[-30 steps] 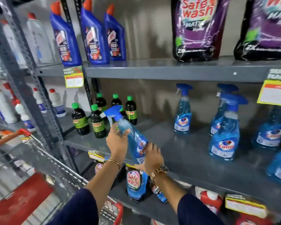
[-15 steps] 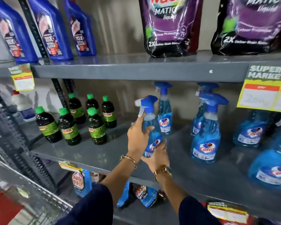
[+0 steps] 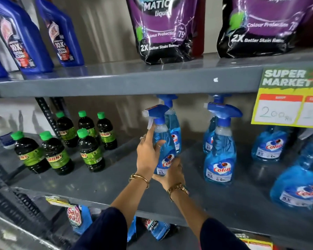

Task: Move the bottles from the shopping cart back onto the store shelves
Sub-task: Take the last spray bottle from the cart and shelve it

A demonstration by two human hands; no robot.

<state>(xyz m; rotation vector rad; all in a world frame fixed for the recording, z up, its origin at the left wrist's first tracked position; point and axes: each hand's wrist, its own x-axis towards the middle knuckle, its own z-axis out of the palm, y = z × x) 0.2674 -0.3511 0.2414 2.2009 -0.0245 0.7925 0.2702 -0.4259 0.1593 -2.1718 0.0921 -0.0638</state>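
The blue spray bottle (image 3: 163, 150) stands on the middle shelf (image 3: 98, 184), just in front of another like it at its 1 o'clock. Full of liquid, it is probably fairly heavy, smooth-walled and top-heavy. The left hand (image 3: 148, 156) wraps its waist; the right hand (image 3: 172, 175) cups the base, the surest grip.

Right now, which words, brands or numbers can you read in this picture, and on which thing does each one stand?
"Colin", "5X": held spray bottle, in left hand and right hand; also its neighbour.
"MATIC liquid", "2X Better Stain": purple pouch.
"10X TOTAL CLEAN": blue bottle.
"SUPER MARKET", handwritten "200": price sign.
"Safe wash": blue pouch.
Dark bottle label: too blurred to read for sure.
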